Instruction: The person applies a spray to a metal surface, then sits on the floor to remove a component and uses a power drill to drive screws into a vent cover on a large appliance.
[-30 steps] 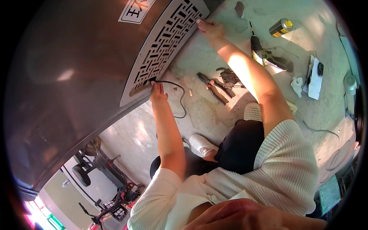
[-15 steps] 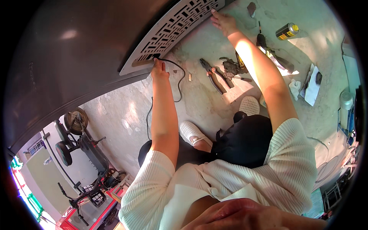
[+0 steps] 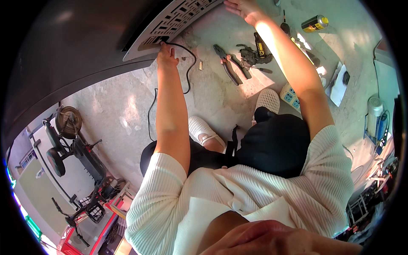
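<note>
A light grey grille panel [image 3: 142,49] with a cut-out lattice pattern lies against the large dark cabinet [image 3: 63,55]. My left hand [image 3: 167,57] is at the panel's near left end, thumb and fingers closed at its edge. Right beside that thumb, a black cable [image 3: 194,55] comes out by the panel and curls down to the floor. Toward the panel's far right end, my right hand [image 3: 246,10] reaches with fingers stretched out and fingertips near the edge. The top of the picture cuts off part of that hand and of the panel.
On the concrete floor lie pliers [image 3: 229,63], a yellow-black tool [image 3: 260,44], a screwdriver [image 3: 261,69], a power strip [image 3: 290,97] and a spray can [image 3: 314,24]. A scooter [image 3: 85,157] stands at left. My white shoes [image 3: 267,101] are below the tools.
The view has shifted, so the panel and both hands appear higher and further left. The power strip by my right arm shows more now. Both hands stay near the panel's two ends.
</note>
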Demonstrator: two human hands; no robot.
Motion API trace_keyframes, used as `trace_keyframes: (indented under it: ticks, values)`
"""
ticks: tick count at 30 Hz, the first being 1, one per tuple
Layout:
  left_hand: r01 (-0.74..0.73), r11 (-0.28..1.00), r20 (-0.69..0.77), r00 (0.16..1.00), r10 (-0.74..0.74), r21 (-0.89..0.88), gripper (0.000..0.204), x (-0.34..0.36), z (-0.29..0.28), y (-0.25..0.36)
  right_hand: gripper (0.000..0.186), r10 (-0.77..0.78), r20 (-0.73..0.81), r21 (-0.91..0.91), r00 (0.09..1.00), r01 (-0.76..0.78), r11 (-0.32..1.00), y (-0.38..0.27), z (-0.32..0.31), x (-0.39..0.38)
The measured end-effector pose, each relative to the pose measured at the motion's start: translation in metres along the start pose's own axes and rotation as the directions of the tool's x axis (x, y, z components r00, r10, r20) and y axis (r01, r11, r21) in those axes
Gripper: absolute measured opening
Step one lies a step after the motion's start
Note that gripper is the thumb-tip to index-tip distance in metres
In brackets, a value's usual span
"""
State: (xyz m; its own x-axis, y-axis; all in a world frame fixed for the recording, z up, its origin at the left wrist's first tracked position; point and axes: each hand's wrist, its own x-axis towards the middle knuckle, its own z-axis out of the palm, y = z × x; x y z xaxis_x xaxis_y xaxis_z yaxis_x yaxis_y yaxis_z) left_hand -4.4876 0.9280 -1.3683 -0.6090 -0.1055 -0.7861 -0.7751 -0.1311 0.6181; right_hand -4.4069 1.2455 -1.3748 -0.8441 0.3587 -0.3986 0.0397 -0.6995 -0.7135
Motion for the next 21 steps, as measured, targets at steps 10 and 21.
trace_keyframes:
  ticks: [10,21]
  values:
    - [0.053,0.998,-0.044,0.998,-0.054,-0.023,0.049,-0.018,0.013,0.007,0.03,-0.024,0.068,-0.053,0.997,0.027,0.998,-0.038,0.017,-0.044]
    - [-0.501,0.865,0.032,0.865,0.501,-0.022,0.038,-0.084,0.066,-0.058,0.023,-0.067,-0.148,-0.52,0.987,-0.019,0.854,-0.058,-0.018,-0.127]
